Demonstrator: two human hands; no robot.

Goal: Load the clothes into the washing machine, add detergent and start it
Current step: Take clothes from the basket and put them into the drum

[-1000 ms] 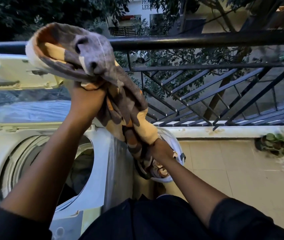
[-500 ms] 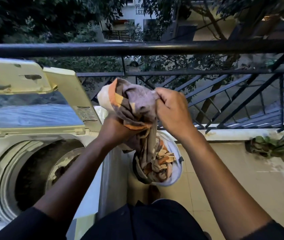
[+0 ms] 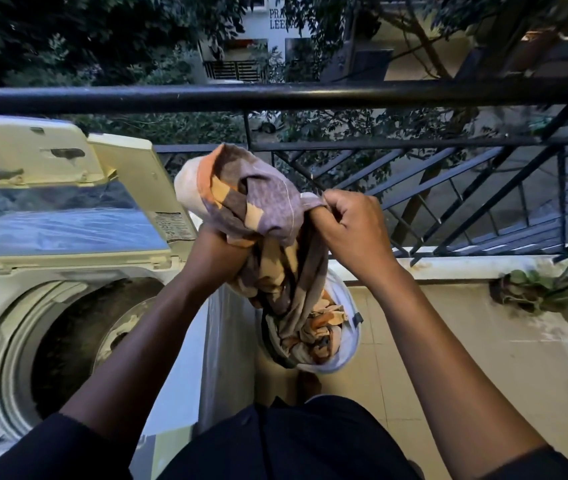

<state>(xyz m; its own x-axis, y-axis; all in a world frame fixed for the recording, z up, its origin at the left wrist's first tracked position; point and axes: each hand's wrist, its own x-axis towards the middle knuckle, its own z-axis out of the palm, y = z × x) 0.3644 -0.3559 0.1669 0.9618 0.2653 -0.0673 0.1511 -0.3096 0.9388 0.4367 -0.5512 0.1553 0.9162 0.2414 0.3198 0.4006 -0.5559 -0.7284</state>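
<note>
Loading is the step in hand: the left hand point(image 3: 215, 252) grips the bunched middle of a soft brown, grey and orange patterned cloth point(image 3: 262, 216), while the right hand point(image 3: 348, 230) pinches its upper edge just beside. Below the grip, the cloth's tail trails down into a round white laundry basket point(image 3: 350, 344) on the tiled floor. To the left of the grip gapes the dark drum of the cream top-loading washing machine point(image 3: 78, 337), lid raised. Next, I judge, the whole length must lift clear and swing left over the opening.
</note>
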